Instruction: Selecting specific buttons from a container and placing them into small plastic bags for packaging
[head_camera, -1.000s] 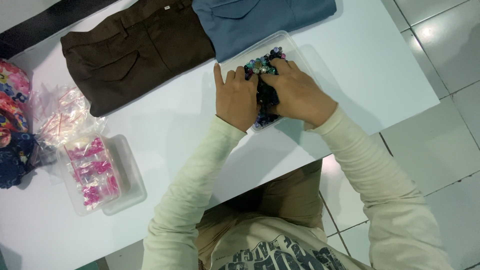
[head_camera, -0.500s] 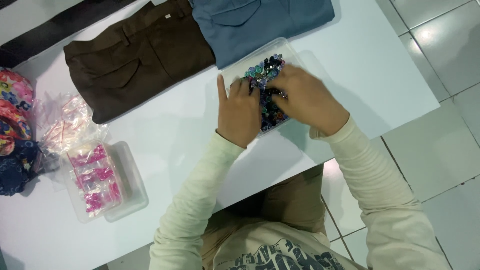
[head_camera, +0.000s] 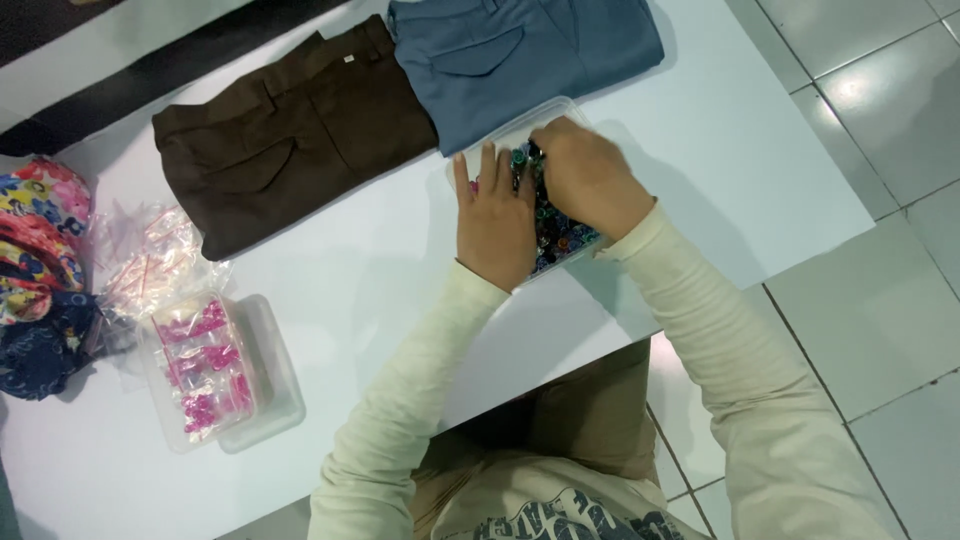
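Right hand (head_camera: 585, 175) shifted up toward the tray's far end; left hand (head_camera: 495, 225) stayed.
Both lie flat, fingers together, on the bead tray (head_camera: 556, 243) near the counter's (head_camera: 400, 270) right edge, beside blue trousers (head_camera: 520, 60).

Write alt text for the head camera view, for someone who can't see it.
Seen from above, a person's left hand and right hand press into a clear plastic box of small multicoloured pieces on a white table. Folded brown trousers and blue trousers lie behind it.
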